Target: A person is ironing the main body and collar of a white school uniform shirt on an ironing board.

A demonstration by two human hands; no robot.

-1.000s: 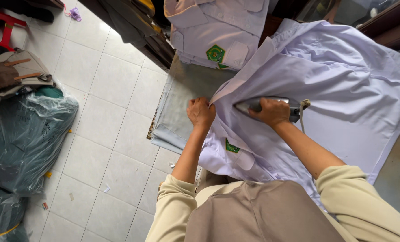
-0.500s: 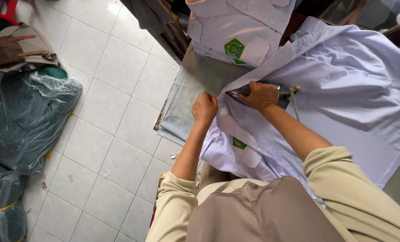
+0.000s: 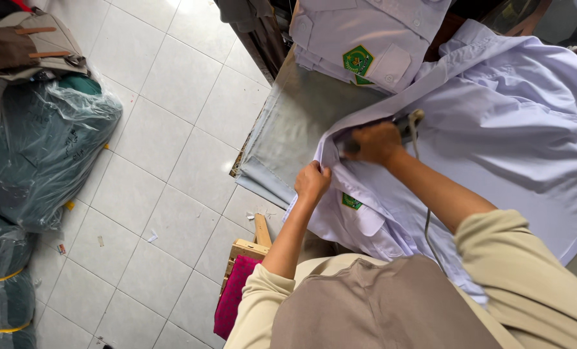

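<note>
Right hand (image 3: 373,142) is gripping the iron (image 3: 401,126), fingers wrapped over the handle; iron is mostly hidden under the hand, sitting on the white shirt (image 3: 495,148) near its edge; cord (image 3: 426,223) is running from the iron back along the forearm. Left hand (image 3: 312,182) is pinching the shirt edge just beside the iron, fingers closed on the fabric; hands are close together but not touching. Shirt is lying spread across the grey board (image 3: 295,123), hanging over the near side; green badge (image 3: 350,201) is showing on a pocket below the left hand. Folded shirts (image 3: 366,39) with another green badge are stacked at the far end of the board. Tiled floor (image 3: 172,129) to the left; plastic-wrapped bundle (image 3: 42,148) is lying there, well apart from the board; wooden stool (image 3: 246,249) with a pink cloth (image 3: 233,300) is standing just beside the person.
</note>
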